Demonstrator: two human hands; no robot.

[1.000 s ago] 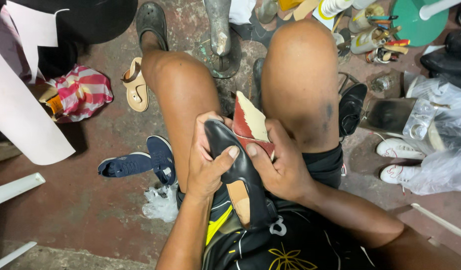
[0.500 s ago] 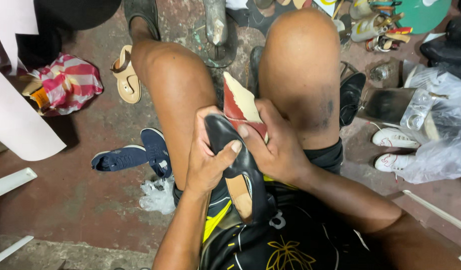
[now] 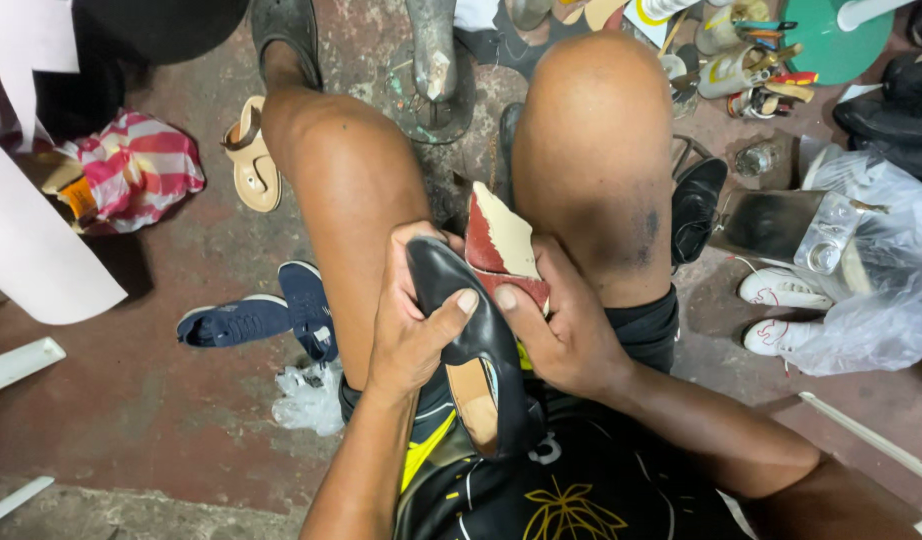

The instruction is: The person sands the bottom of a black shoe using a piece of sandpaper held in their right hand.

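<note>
A black leather shoe (image 3: 478,350) lies in my lap between my bare knees, toe pointing away, its tan insole showing. My left hand (image 3: 411,320) wraps around the toe from the left, thumb pressed on the upper. My right hand (image 3: 566,330) grips it from the right, thumb beside the left one. The shoe's red and white sole (image 3: 501,243) is peeled away from the toe and stands up in front of my fingers.
Navy sneakers (image 3: 261,315) lie on the reddish floor at left beside a crumpled plastic bag (image 3: 306,398). A tan sandal (image 3: 251,155), a striped cloth bundle (image 3: 141,165), a metal shoe last (image 3: 431,50), white sneakers (image 3: 781,290), a black shoe (image 3: 696,205) and a clear plastic bag (image 3: 871,290) surround my legs.
Both hands keep their grip on the shoe. My thumbs have shifted slightly on the toe. The view has drifted a little.
</note>
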